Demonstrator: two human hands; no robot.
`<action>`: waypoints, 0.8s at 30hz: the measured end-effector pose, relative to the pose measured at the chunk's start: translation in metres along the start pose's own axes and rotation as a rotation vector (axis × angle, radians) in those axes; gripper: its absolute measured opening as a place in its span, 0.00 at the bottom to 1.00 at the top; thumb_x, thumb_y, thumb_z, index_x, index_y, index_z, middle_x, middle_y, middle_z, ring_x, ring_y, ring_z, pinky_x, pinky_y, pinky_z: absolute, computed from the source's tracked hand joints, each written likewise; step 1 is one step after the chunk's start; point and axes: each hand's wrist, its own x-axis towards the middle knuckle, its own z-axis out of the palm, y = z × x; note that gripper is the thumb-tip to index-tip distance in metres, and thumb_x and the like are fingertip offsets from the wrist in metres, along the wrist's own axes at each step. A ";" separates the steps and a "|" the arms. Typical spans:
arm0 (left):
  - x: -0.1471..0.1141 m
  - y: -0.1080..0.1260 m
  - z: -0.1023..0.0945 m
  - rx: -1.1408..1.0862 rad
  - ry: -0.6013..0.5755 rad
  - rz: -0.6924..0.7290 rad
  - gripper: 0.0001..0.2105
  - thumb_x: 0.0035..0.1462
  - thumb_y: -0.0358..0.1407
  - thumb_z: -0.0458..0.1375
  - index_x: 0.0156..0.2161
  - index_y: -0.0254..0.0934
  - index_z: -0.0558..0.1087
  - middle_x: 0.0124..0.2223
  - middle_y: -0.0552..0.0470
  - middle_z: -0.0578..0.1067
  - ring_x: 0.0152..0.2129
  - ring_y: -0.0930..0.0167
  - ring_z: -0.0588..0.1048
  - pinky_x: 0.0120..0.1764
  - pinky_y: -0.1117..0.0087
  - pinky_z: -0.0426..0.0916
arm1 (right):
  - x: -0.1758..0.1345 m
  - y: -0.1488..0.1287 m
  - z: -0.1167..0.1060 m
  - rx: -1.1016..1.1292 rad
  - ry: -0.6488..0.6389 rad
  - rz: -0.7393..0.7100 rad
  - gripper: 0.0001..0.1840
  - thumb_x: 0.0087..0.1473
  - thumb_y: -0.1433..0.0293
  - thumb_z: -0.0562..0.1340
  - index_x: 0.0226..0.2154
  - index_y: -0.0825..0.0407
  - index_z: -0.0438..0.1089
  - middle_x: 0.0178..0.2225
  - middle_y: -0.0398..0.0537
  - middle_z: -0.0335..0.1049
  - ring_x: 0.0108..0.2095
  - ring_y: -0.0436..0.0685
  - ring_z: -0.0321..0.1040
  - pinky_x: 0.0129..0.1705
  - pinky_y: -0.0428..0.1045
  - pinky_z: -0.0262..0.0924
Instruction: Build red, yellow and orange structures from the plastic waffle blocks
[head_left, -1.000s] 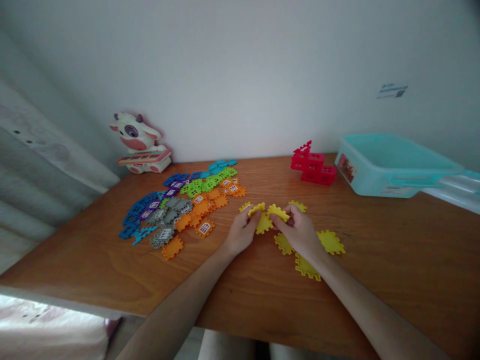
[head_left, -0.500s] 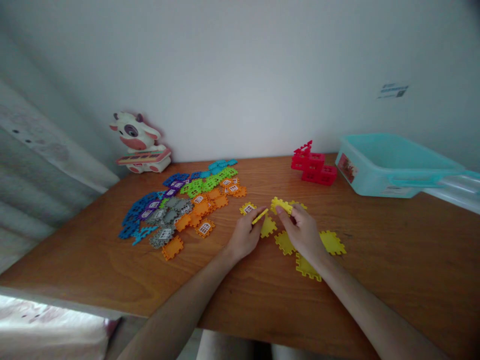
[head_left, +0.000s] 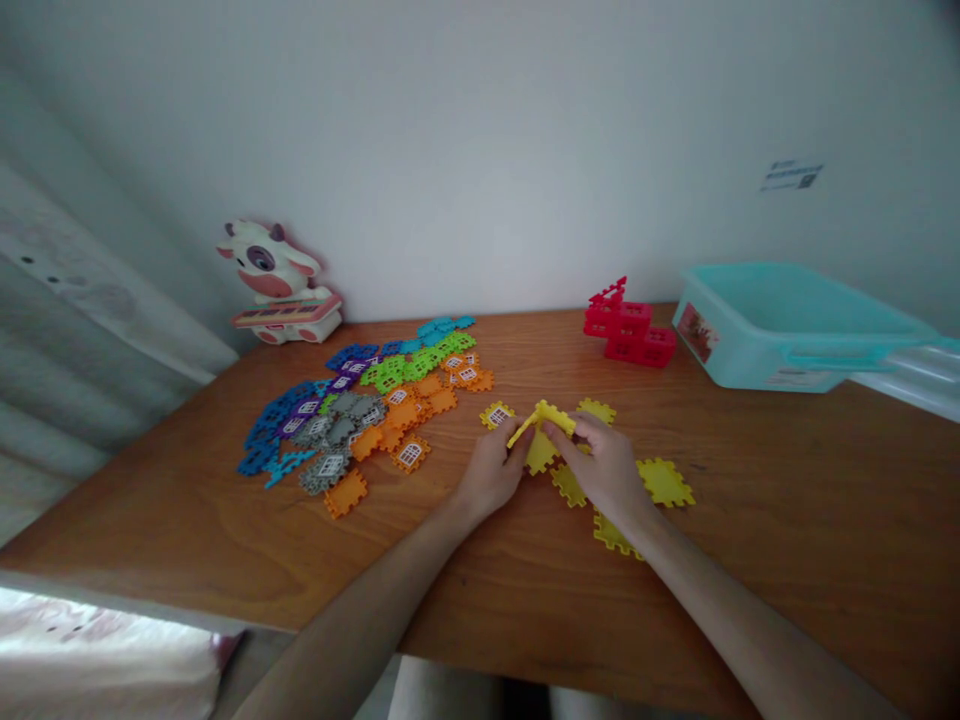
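Note:
Above the table's middle, my left hand (head_left: 491,468) pinches one yellow interlocking tile (head_left: 520,430), tilted on edge. My right hand (head_left: 604,455) grips a second yellow interlocking tile (head_left: 556,416). The two tiles meet at an angle along their toothed edges; whether the teeth are locked I cannot tell. Under and around my hands lie several loose yellow tiles, among them a flat one (head_left: 666,483) right of my right wrist and one (head_left: 616,533) partly hidden by my right forearm. A yellow tile with a white window (head_left: 496,415) lies just beyond my left hand.
Left on the wooden table (head_left: 465,600) spread blue, purple, green, grey and orange tiles (head_left: 401,410). A cow toy with a keyboard (head_left: 277,285) stands at the back left. A red tile structure (head_left: 628,328) and a turquoise bin (head_left: 787,335) stand at the back right.
The two yellow tiles, apart before, now touch at their edges. My hands have come closer together, with the right hand's tile lowered and moved left.

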 end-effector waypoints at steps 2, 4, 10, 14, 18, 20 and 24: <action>-0.001 0.000 0.001 0.002 0.012 0.012 0.18 0.69 0.46 0.49 0.48 0.35 0.74 0.35 0.51 0.77 0.27 0.71 0.72 0.31 0.72 0.65 | -0.001 0.000 0.002 -0.008 -0.005 0.000 0.16 0.63 0.56 0.60 0.33 0.49 0.76 0.32 0.48 0.76 0.32 0.59 0.73 0.36 0.52 0.66; -0.001 0.000 0.001 0.008 0.030 0.016 0.18 0.69 0.46 0.49 0.48 0.35 0.74 0.35 0.51 0.78 0.27 0.71 0.72 0.31 0.72 0.66 | -0.002 0.000 0.003 -0.020 -0.009 -0.018 0.14 0.63 0.58 0.60 0.34 0.48 0.77 0.35 0.50 0.78 0.36 0.61 0.75 0.40 0.54 0.68; -0.002 0.002 0.000 0.055 0.036 0.059 0.18 0.70 0.44 0.48 0.49 0.37 0.77 0.38 0.49 0.81 0.32 0.68 0.76 0.38 0.70 0.71 | -0.004 0.001 0.005 -0.088 -0.055 -0.095 0.11 0.64 0.65 0.58 0.36 0.48 0.77 0.37 0.52 0.78 0.36 0.61 0.76 0.41 0.56 0.69; -0.003 -0.001 0.000 0.081 0.044 0.107 0.17 0.70 0.40 0.48 0.53 0.38 0.76 0.44 0.47 0.82 0.38 0.66 0.78 0.46 0.67 0.72 | -0.005 -0.002 0.004 -0.177 -0.072 -0.110 0.12 0.64 0.67 0.57 0.34 0.49 0.76 0.34 0.52 0.76 0.34 0.61 0.75 0.39 0.55 0.68; -0.005 -0.002 0.000 0.079 0.071 0.099 0.16 0.69 0.37 0.49 0.53 0.37 0.76 0.45 0.46 0.82 0.40 0.65 0.79 0.48 0.66 0.72 | -0.007 -0.004 0.004 -0.241 -0.083 -0.159 0.12 0.64 0.69 0.57 0.34 0.49 0.75 0.33 0.51 0.74 0.33 0.60 0.74 0.38 0.53 0.68; -0.005 -0.002 0.000 0.073 0.079 0.092 0.16 0.69 0.37 0.49 0.53 0.36 0.76 0.45 0.46 0.82 0.40 0.65 0.79 0.48 0.66 0.72 | -0.008 -0.004 0.004 -0.260 -0.094 -0.200 0.11 0.64 0.71 0.57 0.37 0.50 0.76 0.34 0.52 0.75 0.33 0.60 0.74 0.37 0.53 0.68; -0.005 -0.001 -0.001 0.082 0.078 0.095 0.16 0.69 0.38 0.49 0.52 0.37 0.77 0.43 0.47 0.82 0.39 0.66 0.79 0.47 0.66 0.72 | -0.009 -0.002 0.005 -0.257 -0.128 -0.275 0.14 0.63 0.74 0.57 0.45 0.49 0.76 0.37 0.52 0.75 0.37 0.60 0.75 0.41 0.54 0.70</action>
